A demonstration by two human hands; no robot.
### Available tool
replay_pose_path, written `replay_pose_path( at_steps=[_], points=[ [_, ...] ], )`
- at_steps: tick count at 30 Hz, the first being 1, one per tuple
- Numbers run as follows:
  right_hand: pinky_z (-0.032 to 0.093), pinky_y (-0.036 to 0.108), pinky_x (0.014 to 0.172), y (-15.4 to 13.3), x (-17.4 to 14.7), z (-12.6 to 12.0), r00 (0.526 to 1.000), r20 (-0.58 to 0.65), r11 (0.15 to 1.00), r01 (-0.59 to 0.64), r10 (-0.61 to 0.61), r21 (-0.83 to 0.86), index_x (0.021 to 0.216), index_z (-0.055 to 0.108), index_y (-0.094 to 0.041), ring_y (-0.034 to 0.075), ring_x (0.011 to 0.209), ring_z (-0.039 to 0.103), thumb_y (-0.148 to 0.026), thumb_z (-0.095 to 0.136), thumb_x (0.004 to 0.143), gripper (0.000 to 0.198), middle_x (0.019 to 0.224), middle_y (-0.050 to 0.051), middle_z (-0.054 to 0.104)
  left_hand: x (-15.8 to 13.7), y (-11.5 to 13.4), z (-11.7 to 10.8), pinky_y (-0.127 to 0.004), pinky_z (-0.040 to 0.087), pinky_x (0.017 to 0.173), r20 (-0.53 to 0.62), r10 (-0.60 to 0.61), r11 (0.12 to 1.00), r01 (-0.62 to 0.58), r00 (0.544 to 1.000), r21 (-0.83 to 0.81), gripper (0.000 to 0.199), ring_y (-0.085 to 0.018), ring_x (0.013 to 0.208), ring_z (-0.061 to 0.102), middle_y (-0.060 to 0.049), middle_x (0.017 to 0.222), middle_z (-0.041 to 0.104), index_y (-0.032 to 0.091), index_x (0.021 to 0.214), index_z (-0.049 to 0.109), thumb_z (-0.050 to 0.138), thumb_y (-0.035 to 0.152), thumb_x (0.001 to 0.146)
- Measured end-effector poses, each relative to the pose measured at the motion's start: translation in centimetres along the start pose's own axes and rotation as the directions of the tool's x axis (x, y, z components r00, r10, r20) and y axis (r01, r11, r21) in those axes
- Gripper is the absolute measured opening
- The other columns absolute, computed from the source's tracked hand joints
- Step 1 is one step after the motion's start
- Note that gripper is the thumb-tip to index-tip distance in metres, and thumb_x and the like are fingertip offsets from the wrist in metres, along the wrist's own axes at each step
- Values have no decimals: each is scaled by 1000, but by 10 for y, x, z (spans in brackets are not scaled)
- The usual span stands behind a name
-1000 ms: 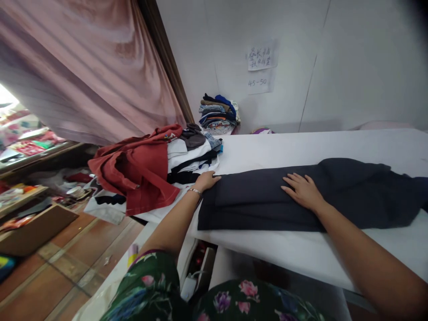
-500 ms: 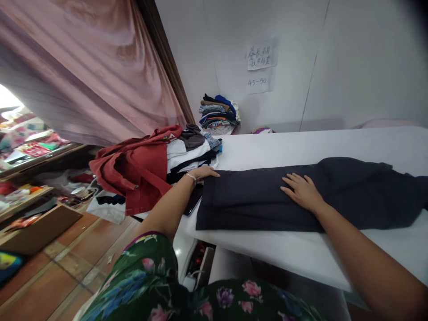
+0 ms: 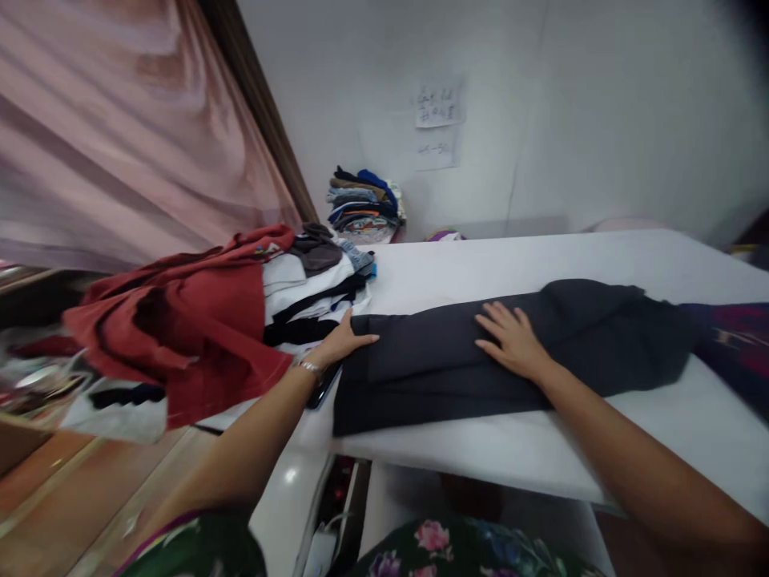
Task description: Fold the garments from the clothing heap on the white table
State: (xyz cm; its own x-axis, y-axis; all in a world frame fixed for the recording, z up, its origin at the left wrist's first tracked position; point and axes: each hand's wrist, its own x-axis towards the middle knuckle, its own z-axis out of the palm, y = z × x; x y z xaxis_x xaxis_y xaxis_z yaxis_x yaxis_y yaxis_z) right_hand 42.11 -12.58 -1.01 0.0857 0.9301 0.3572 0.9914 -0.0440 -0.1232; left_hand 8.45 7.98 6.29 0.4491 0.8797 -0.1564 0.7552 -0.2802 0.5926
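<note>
Dark trousers (image 3: 432, 353) lie lengthwise across the table, folded long and narrow with some creases. My left hand (image 3: 337, 343) rests at their left end, thumb stretched over the cloth and apart from the fingers, which lie along the corner. Spread flat on top near the middle is my right hand (image 3: 513, 340), fingers apart and pressing on the fabric. A dark phone (image 3: 324, 389) sits partly hidden beneath my left wrist.
Left of the trousers, a red garment (image 3: 204, 320) drapes over the edge of the white table (image 3: 456, 272) beside a heap of clothes (image 3: 318, 272). Folded clothes (image 3: 364, 204) are stacked by the wall. A blue-and-red patterned cloth (image 3: 736, 336) lies at the right.
The view has shifted right, bringing the patterned cloth into sight. My left hand has turned so its thumb and fingers are wider apart. My right hand still lies on the trousers.
</note>
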Motion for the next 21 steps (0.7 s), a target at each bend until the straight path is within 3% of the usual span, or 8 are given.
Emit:
replay_pose_path(
  at_steps=[2, 5, 9, 13, 16, 19, 21],
  points=[
    [17, 56, 115, -11, 3, -1, 991, 132, 999, 32, -35, 27, 139, 52, -28, 28, 141, 33, -52, 38, 96, 51, 147, 9, 46, -5, 4, 10, -35, 50, 81, -67, -3, 990, 12, 998, 141, 114, -30, 102, 65, -19, 121, 63, 14, 153, 8, 70, 60, 69],
    [15, 57, 115, -18, 8, -2, 979, 203, 999, 21, -30, 48, 140, 51, -25, 29, 141, 32, -52, 39, 96, 53, 149, 12, 44, -11, 14, 18, -36, 49, 74, -135, 37, 953, 6, 990, 304, 105, -31, 91, 68, -15, 104, 69, 14, 154, 0, 65, 46, 78],
    [13, 57, 115, -19, 8, -11, 975, 224, 997, -18, 0, 76, 141, 49, -24, 29, 143, 28, -53, 42, 96, 55, 150, 13, 42, -11, 26, 5, -34, 50, 75, -205, 130, 949, -62, 970, 308, 96, -29, 88, 70, -8, 107, 70, 24, 155, -1, 60, 33, 81],
    [14, 54, 117, -29, 0, -21, 972, 234, 988, -17, -20, 155, 144, 46, -23, 27, 145, 24, -53, 40, 97, 57, 153, 12, 37, 0, 23, -12, -35, 52, 77, -302, 80, 959, 9, 950, 283, 100, -28, 94, 69, 0, 112, 70, 34, 154, -2, 64, 38, 79],
    [14, 51, 118, -36, -5, -27, 958, 275, 977, 18, -77, 211, 146, 42, -22, 26, 146, 20, -54, 43, 96, 59, 156, 13, 31, 17, 12, -7, -34, 52, 79, -220, -3, 935, 81, 976, 345, 97, -28, 94, 69, -1, 106, 72, 30, 154, -1, 62, 35, 80],
    [16, 50, 118, -28, -3, -36, 945, 302, 968, 45, -121, 246, 145, 43, -25, 26, 146, 21, -53, 43, 96, 57, 156, 10, 32, 31, 1, 4, -35, 52, 79, -111, 22, 916, 25, 994, 401, 93, -30, 92, 70, -9, 103, 73, 21, 155, 4, 59, 35, 82],
    [18, 52, 116, -7, 1, -46, 958, 276, 975, 13, -76, 224, 142, 48, -27, 25, 145, 25, -48, 41, 98, 50, 153, 8, 37, 36, -5, 5, -37, 53, 78, -107, 56, 911, -7, 993, 411, 93, -31, 91, 71, -14, 105, 72, 17, 155, 9, 60, 38, 80]
  ],
)
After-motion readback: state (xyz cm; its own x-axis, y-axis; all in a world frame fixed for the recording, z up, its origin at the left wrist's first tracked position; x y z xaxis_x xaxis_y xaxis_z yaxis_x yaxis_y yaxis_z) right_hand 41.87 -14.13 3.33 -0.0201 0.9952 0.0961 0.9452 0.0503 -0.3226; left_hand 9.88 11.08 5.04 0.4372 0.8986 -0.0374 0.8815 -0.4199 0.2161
